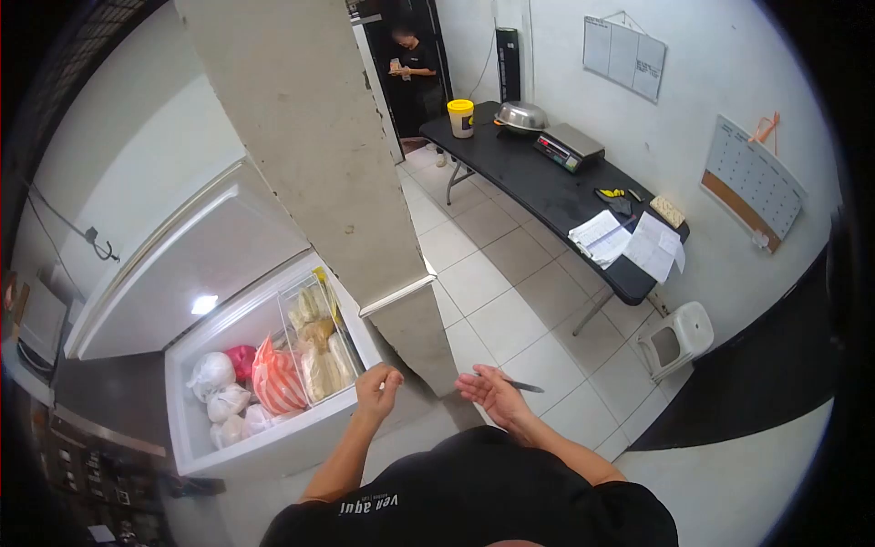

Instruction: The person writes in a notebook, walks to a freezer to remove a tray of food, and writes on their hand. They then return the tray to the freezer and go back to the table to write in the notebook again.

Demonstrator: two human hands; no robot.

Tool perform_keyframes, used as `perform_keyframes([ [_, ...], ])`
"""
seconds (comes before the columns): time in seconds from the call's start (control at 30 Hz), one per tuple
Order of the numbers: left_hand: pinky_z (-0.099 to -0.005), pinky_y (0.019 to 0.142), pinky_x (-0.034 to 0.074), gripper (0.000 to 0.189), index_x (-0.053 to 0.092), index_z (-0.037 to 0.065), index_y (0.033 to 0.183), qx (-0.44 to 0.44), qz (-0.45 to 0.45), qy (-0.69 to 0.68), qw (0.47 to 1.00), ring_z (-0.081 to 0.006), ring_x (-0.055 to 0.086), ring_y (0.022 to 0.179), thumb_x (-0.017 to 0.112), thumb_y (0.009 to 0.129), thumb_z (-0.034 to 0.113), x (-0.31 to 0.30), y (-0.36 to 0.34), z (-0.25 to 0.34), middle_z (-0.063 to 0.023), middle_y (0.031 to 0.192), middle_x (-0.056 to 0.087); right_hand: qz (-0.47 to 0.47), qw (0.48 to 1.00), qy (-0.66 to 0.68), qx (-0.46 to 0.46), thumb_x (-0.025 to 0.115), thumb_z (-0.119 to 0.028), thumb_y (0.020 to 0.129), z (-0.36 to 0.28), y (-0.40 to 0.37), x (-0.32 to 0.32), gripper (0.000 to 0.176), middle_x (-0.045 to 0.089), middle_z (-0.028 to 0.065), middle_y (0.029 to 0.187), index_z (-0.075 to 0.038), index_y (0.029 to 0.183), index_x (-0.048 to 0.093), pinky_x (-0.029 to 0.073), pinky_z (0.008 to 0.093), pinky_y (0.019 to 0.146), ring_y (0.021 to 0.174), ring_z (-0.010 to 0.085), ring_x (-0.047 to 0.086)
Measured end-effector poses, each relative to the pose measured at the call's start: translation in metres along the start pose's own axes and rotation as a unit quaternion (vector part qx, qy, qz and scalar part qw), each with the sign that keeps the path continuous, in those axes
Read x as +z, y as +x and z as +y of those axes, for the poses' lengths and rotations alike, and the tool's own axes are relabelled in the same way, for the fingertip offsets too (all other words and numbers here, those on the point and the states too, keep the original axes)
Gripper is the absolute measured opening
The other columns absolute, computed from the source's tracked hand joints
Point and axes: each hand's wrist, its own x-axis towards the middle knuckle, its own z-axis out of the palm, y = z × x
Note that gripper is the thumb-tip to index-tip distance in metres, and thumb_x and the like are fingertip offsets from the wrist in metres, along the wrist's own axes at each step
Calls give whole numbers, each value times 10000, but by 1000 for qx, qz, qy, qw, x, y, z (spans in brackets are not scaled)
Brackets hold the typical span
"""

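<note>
In the head view, the right hand (497, 398) is turned palm up above the tiled floor, its fingers nearly straight and close together. A slim dark object (525, 387), rather like a knife, is held there; it crosses behind the thumb and sticks out past the hand, pointing away from the freezer (292, 447). The left hand (379, 392) hangs just beside the freezer's near corner, its fingers curled in; whether they close on anything I cannot tell.

The freezer's lid (182, 273) is raised. Inside, white bags (211, 375) lie along the end farther from the hands, a pink bag (241, 361) sits near the back edge, and a red-and-white striped bag (277, 378) fills the middle. At the end nearer the hands, a wire basket (295, 351) holds pale packets (319, 369).

On the black tabletop (538, 191), a yellow-lidded tub (461, 120) stands at the far end, followed by a metal bowl (521, 116) and a scale (571, 144). Papers (602, 239) spread over the near end, some overhanging the edge. A white stool (684, 333) stands beside that end. Beyond the far end, another person (419, 68) stands in a doorway.
</note>
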Motion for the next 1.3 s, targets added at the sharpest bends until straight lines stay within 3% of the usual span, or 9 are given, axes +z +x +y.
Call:
perform_keyframes([
  [0.43,-309,511,433,161,593,14,672,8,-2,-13,1000,-222,555,546,579,826,58,66,-24,83,-100,633,572,-13,999,-4,50,511,-346,948,-59,13,-52,333,622,190,1101,-50,1097,484,495,377,883,1060,302,607],
  [0.5,-301,504,429,191,590,13,661,-40,34,-38,998,-209,552,532,554,840,67,67,-26,96,-97,615,569,-15,1000,-15,-3,528,-350,941,-61,12,-47,301,657,130,883,-61,1027,525,510,360,772,864,255,649],
  [0.53,-293,497,426,223,588,13,649,-64,70,-60,994,-196,549,519,529,855,76,68,-33,100,-93,597,565,-10,1000,-16,13,528,-350,941,-55,8,-58,301,657,130,883,-61,1027,525,510,360,772,864,255,649],
  [0.6,-284,487,419,250,581,9,636,-63,84,-41,994,-185,543,507,504,864,76,65,-48,97,-91,578,559,-51,997,-52,37,518,-373,944,-61,22,-64,292,518,36,527,-104,840,559,441,311,512,490,180,532],
  [0.63,-276,478,411,278,574,5,622,-54,95,-26,994,-174,538,494,479,874,77,65,-52,93,-89,559,553,-63,996,-58,34,518,-373,944,-66,24,-61,292,518,36,527,-104,840,559,441,311,512,490,180,532],
  [0.7,-272,464,400,293,559,1,600,-67,123,-47,989,-169,531,475,467,873,60,66,-53,91,-96,536,543,-111,983,28,143,490,-418,950,-72,11,-53,384,280,-16,369,-136,691,523,256,282,369,304,136,261],
  [0.73,-274,453,379,302,537,3,588,-62,151,-47,986,-166,510,467,462,876,58,66,-57,89,-89,532,528,-81,988,1,130,424,-486,957,-71,10,-47,474,244,-26,345,-149,629,484,179,267,340,271,113,192],
  [1.0,-302,425,281,346,437,11,561,-12,186,-62,980,-160,379,435,510,886,102,81,-67,95,-69,511,413,-210,977,-16,-9,280,-575,958,-113,24,5,586,277,-27,338,-134,638,497,170,259,345,267,101,178],
  [1.3,-319,427,278,333,415,23,557,-34,181,-68,981,-185,384,433,510,871,78,90,-78,93,-70,503,391,-219,975,-24,42,265,-613,941,-89,17,-18,625,281,-21,342,-113,640,489,172,260,342,269,97,193],
])
